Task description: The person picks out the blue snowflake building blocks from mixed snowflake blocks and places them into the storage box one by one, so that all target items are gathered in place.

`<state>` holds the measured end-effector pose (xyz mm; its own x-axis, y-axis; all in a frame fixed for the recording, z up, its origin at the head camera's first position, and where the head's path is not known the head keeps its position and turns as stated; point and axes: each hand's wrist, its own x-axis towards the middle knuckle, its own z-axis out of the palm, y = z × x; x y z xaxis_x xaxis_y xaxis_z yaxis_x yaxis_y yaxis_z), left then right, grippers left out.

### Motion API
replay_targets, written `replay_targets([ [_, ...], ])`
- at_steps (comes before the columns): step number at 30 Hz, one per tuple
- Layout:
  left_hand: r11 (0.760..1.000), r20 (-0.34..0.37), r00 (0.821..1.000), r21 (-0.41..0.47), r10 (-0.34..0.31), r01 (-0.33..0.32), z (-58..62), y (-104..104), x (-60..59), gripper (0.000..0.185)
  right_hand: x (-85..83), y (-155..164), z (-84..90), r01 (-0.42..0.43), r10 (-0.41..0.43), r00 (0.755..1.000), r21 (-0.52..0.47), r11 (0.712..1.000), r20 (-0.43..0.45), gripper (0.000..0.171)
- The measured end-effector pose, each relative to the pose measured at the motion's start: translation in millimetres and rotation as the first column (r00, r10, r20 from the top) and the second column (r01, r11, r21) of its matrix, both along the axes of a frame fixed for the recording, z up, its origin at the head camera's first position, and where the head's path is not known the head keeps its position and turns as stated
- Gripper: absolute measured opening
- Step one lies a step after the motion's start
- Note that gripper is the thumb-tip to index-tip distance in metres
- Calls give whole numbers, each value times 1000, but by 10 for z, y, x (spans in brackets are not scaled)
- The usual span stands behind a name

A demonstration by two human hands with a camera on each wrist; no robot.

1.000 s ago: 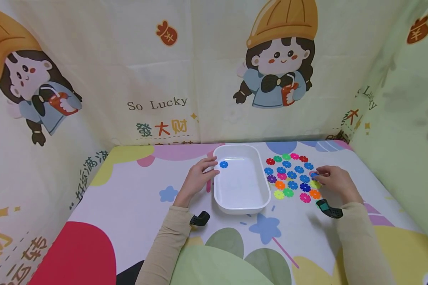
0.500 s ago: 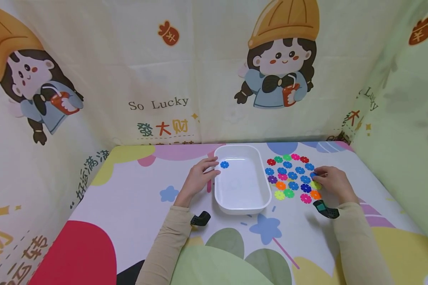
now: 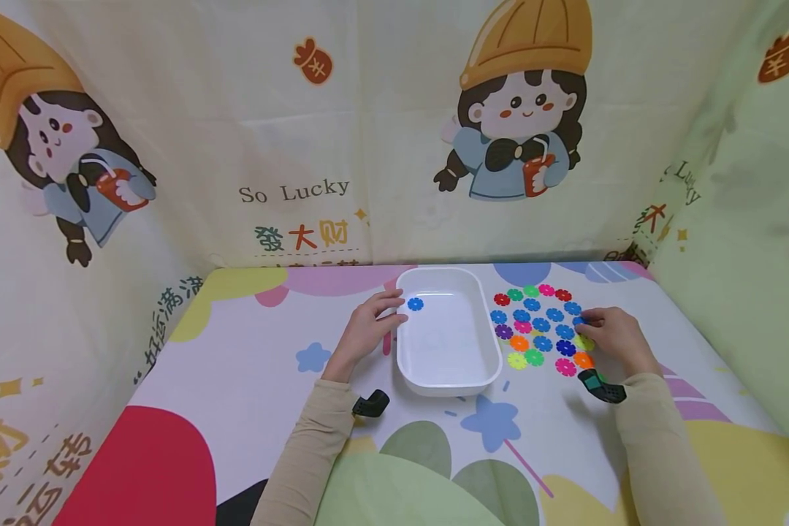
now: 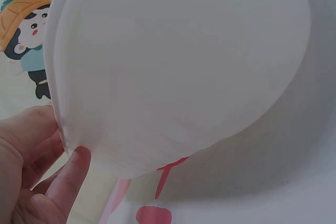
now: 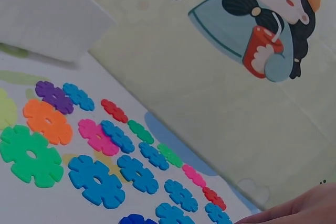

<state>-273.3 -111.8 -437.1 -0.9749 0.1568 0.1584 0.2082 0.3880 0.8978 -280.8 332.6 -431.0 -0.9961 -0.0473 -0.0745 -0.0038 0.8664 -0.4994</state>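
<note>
- Head view, change: against the earlier pictures the scene matches almost entirely; the right hand has drawn slightly nearer the person, its fingertips remaining at the right edge of the snowflake discs.
- Left hand: unmoved, fingers relaxed and straight, resting against the left rim of the white tray; it grips nothing. The left wrist view shows the fingers just beside the tray's outer wall.
- White tray: unmoved, on the patterned table mat between the two hands.
- Blue disc in tray: single piece, lying in the far left corner, position unchanged.
- Snowflake discs: flat cluster on the mat just right of the tray; blue, red, green, pink, orange, purple and yellow pieces.
- Right hand, grasp: fingertips curl over a blue disc at the cluster's right edge; whether they pinch it or only touch it cannot be told.
- Hidden: the right wrist view shows only a sliver of the hand at the lower corner, fingertips cut off.
- Cut off: both sleeves run out of frame below.
</note>
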Motion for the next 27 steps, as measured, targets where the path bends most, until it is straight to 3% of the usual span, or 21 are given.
replay_targets([
  [19, 1000, -20, 1000, -1, 1, -1, 2, 5, 8, 37, -58, 19, -25, 3, -3, 1000, -34, 999, 4, 48],
  [27, 1000, -16, 1000, -3, 3, -3, 6, 6, 11, 36, -46, 15, -18, -29, 29, 1000, 4, 1000, 2, 50],
])
